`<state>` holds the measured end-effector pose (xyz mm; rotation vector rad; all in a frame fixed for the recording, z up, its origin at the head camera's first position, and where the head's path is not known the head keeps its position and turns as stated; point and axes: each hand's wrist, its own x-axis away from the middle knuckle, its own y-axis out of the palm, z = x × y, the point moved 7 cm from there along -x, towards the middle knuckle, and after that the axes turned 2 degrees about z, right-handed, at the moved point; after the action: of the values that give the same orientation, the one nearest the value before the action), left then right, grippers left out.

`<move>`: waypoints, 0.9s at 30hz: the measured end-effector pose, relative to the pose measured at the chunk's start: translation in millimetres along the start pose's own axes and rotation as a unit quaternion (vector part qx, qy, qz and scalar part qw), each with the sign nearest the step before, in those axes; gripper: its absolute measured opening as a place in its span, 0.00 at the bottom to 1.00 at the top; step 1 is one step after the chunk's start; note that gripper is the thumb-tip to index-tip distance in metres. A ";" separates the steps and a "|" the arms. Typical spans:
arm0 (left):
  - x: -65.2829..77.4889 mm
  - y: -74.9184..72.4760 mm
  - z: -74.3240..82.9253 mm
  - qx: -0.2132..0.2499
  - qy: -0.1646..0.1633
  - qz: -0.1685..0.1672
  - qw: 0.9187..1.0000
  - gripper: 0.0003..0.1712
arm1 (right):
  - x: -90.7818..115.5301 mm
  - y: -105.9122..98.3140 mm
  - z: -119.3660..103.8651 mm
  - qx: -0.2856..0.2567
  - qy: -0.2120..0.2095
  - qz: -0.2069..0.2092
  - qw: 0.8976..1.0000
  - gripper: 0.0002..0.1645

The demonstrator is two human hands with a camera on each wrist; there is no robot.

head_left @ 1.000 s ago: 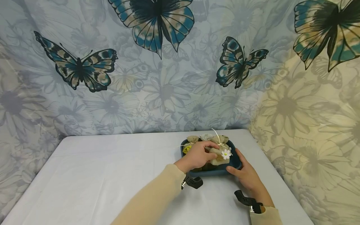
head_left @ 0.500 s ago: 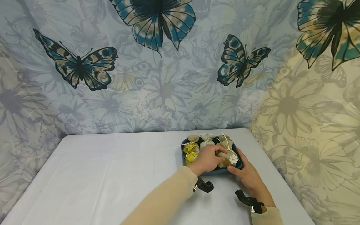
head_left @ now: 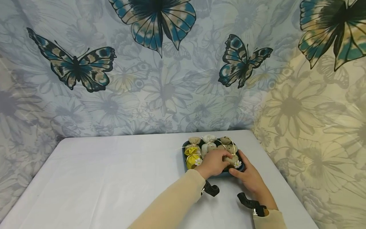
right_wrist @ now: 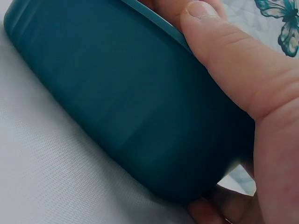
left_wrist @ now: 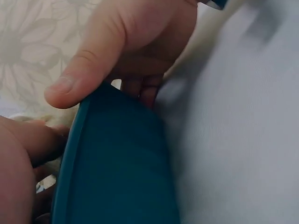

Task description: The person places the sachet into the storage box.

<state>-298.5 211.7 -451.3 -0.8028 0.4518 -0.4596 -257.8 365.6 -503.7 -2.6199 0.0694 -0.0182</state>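
In the head view a dark teal tray (head_left: 221, 175) holds several small tied cloth sachets. My left hand (head_left: 213, 162) reaches over its front edge, thumb and fingers on a beige sachet (head_left: 233, 160) with a white flower at the tray's right front. The hand covers part of that sachet. My right hand (head_left: 248, 175) grips the tray's right front corner. In the right wrist view its thumb (right_wrist: 219, 42) lies over the rim of the tray (right_wrist: 107, 93), other fingers lower around the corner. The left wrist view shows both hands at the rim.
Yellow sachets (head_left: 191, 161) lie along the tray's left side, and a white sachet (head_left: 208, 139) sits at the back middle. The tray rests on a white-covered table (head_left: 120, 178), near its right edge. Behind hangs a butterfly-print cloth (head_left: 166, 95).
My left hand has moved right and lowered the flowered beige sachet into the tray's right front. More of the yellow and white sachets shows now. My right hand stays at the corner.
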 end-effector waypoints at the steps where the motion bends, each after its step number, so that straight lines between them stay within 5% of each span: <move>1: -0.5 0.1 1.2 -0.017 0.007 -0.004 1.000 0.12 | -0.5 0.0 -0.4 -0.003 -0.003 0.000 1.000 0.63; 12: -0.8 4.9 9.9 -0.160 0.076 -0.066 0.982 0.15 | 0.6 0.3 -2.8 0.009 -0.005 0.001 1.000 0.63; 20: -2.3 -1.1 4.9 -0.134 0.029 -0.068 0.988 0.16 | 1.6 -1.6 -1.4 0.015 0.004 0.011 1.000 0.63; 27: -4.2 -1.8 -3.5 -0.091 0.033 -0.071 0.993 0.14 | 0.6 -0.4 4.0 0.019 0.011 0.013 1.000 0.63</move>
<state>-304.2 210.9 -451.2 -1.0020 0.5053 -0.5850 -257.1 367.9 -507.0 -2.5803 0.1085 -0.0385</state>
